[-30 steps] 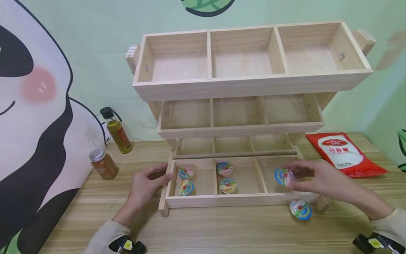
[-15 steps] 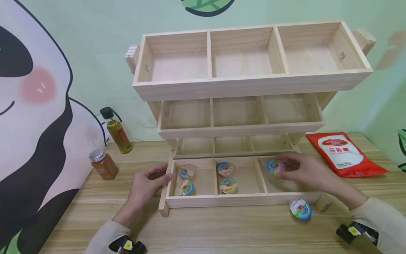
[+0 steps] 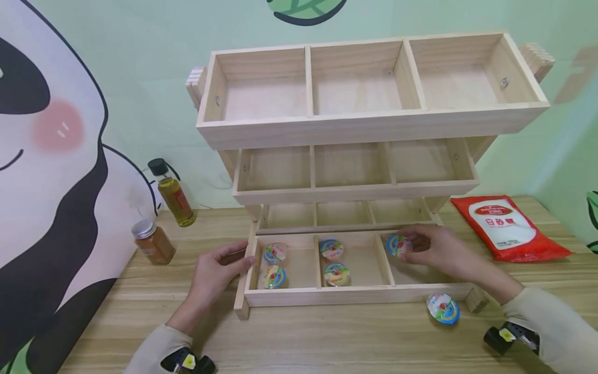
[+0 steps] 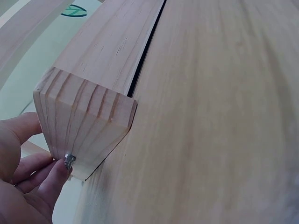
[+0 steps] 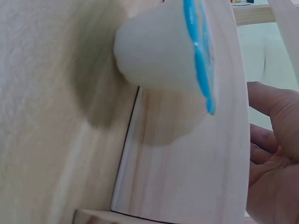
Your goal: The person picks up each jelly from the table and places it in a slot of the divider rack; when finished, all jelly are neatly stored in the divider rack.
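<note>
My right hand [image 3: 436, 249] pinches a jelly cup [image 3: 397, 245] with a blue-edged printed lid, over the back left of the bottom tray's right compartment. In the right wrist view, the tray's front board hides that cup and part of my right hand [image 5: 275, 154]. My left hand [image 3: 217, 278] grips the left side of the wooden tiered rack [image 3: 308, 297]. The left wrist view shows its thumb at a metal bolt [image 4: 69, 161]. Two jelly cups [image 3: 274, 277] sit in the left compartment and two [image 3: 336, 274] in the middle one. Another jelly cup [image 3: 443, 308] lies on the table, before the tray.
Higher tiers [image 3: 369, 127] of the rack, each split into three, overhang the bottom tray. A red sugar bag [image 3: 509, 228] lies to the right. On the left stand an oil bottle [image 3: 175, 200] and a spice jar [image 3: 153, 242] with a silver lid.
My right hand has moved left and slightly back with the jelly cup, deeper into the right compartment. My left hand has kept its place on the rack.
</note>
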The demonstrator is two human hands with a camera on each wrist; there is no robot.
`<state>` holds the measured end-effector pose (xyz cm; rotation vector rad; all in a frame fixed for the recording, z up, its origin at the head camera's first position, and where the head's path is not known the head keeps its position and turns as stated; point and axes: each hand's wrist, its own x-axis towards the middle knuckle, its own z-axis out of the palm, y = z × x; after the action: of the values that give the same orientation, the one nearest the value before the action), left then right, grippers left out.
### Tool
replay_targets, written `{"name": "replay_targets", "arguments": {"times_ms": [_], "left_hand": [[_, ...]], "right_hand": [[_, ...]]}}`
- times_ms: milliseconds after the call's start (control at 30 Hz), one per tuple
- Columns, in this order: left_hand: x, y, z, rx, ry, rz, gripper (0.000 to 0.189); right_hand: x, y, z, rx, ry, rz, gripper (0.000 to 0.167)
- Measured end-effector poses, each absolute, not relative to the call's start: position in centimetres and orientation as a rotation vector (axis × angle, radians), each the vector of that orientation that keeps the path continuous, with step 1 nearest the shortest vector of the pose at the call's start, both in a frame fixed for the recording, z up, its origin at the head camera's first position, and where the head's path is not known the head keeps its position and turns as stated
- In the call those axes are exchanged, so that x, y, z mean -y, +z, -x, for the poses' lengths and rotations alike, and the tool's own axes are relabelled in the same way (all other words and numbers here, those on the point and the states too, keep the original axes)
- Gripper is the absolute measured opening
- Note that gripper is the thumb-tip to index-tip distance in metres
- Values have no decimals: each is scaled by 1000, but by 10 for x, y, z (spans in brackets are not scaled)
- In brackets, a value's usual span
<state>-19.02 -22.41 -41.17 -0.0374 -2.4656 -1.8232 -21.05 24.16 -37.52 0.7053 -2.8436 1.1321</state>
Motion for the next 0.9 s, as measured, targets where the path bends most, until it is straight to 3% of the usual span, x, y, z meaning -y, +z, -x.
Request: {"name": "replay_targets", "arguments": {"times_ms": [900], "left_hand": [[224, -414, 190, 2462, -1829, 12, 53]], "right_hand": [[-238, -385, 216, 2907, 1122, -663, 46]]}}
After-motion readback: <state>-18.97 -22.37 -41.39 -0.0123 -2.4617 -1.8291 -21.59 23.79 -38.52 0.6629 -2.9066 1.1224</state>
